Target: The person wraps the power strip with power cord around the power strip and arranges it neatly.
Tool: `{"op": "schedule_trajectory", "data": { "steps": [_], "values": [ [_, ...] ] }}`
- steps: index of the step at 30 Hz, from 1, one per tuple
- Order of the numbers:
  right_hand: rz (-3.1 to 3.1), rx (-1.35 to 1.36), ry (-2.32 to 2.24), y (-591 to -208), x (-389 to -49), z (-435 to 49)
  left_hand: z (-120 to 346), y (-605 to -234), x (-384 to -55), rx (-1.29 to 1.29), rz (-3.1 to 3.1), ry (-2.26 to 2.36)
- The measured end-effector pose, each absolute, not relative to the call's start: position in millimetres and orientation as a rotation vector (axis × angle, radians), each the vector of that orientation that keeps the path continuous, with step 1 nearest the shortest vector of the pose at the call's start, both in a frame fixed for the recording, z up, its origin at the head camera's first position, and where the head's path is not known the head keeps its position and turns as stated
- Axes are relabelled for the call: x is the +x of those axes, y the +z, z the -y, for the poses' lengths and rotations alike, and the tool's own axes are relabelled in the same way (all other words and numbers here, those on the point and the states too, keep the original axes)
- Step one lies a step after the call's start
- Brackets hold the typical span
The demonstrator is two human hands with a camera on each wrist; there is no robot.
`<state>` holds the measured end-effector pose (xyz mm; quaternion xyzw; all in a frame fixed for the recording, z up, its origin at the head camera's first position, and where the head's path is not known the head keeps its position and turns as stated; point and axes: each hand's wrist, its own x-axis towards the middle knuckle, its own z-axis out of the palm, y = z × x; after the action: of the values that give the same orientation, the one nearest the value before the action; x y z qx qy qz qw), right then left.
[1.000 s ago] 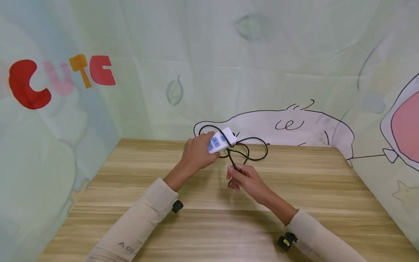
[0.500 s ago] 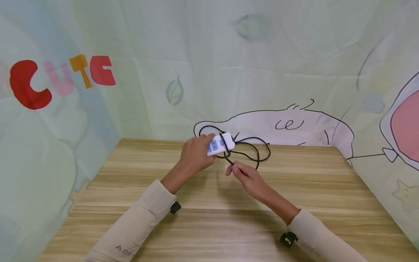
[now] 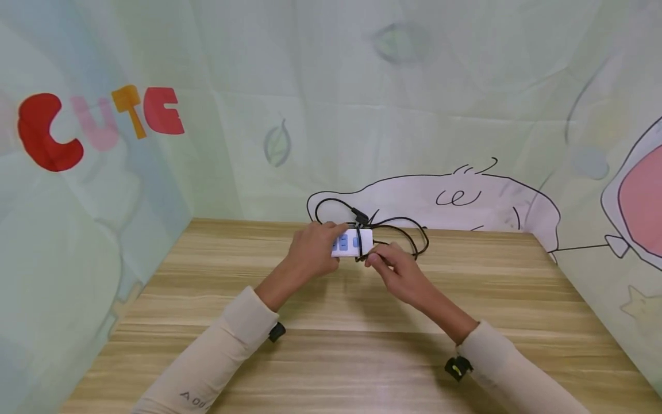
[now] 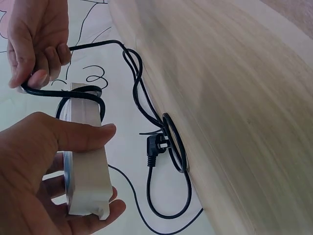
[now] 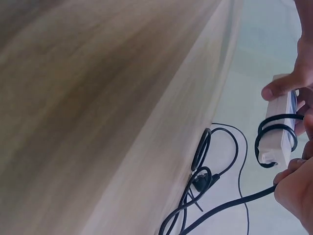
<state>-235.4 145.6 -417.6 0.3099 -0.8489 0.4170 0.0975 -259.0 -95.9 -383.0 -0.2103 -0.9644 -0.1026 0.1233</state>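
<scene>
My left hand [image 3: 312,250] grips a white power strip [image 3: 353,244] with blue sockets by its left end, thumb along one side and fingers round the other. Turns of black cord [image 4: 80,94] wrap round the strip's right part. Close to that end, my right hand [image 3: 399,273] pinches the cord between thumb and fingers. From the right hand the rest of the cord [image 5: 230,205] runs off in loose loops behind the strip. A black plug [image 4: 155,145] with metal prongs lies among those loops at the back of the table.
Beneath the hands spreads a wood-grain table [image 3: 331,356]. A printed cloth backdrop [image 3: 331,115] rises along its back edge, and more cloth stands at the left and right sides. Each wrist carries a small black camera, such as the right one [image 3: 458,368].
The right hand has drawn the cord up toward the strip's right end, bringing it across the strip. The strip has turned from slanted to nearly level and sits slightly lower; the plug now shows behind it.
</scene>
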Motion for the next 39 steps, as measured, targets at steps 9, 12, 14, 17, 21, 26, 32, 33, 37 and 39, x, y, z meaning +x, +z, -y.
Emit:
{"op": "schedule_trajectory", "data": {
  "steps": [9,12,14,17,21,26,32,33,37,39],
  "values": [
    [2.395,0.913,1.210,-411.1,-251.1,-144.9,94.9,-388.1,-259.3,-0.717,2.789,-0.262],
    [2.403,0.904,1.196,-408.1,-254.3,-144.6,95.0,-389.1,-259.3,-0.775,2.765,-0.252],
    [2.409,0.894,1.198,-406.8,-256.9,-144.8,94.9,-388.6,-258.7,-0.805,2.758,-0.261],
    [2.384,0.887,1.256,-404.4,-260.6,-144.6,95.0,-387.4,-257.9,-0.840,2.758,-0.288],
    [2.343,0.881,1.337,-402.8,-266.3,-145.3,95.5,-386.5,-257.4,-0.893,2.741,-0.317],
    [2.349,0.881,1.393,-402.5,-270.4,-147.7,96.9,-386.8,-257.8,-0.948,2.730,-0.335],
    [2.371,0.933,1.508,-402.1,-273.4,-153.5,100.2,-387.1,-258.9,-1.027,2.723,-0.380],
    [2.378,0.950,1.532,-401.9,-274.5,-154.8,101.0,-387.3,-259.2,-1.038,2.725,-0.390],
    [2.422,0.990,1.642,-399.7,-279.2,-158.5,104.2,-388.1,-259.7,-1.071,2.729,-0.442],
    [2.452,0.974,1.685,-398.7,-282.0,-159.4,105.2,-387.6,-259.7,-1.076,2.734,-0.486]
  ]
}}
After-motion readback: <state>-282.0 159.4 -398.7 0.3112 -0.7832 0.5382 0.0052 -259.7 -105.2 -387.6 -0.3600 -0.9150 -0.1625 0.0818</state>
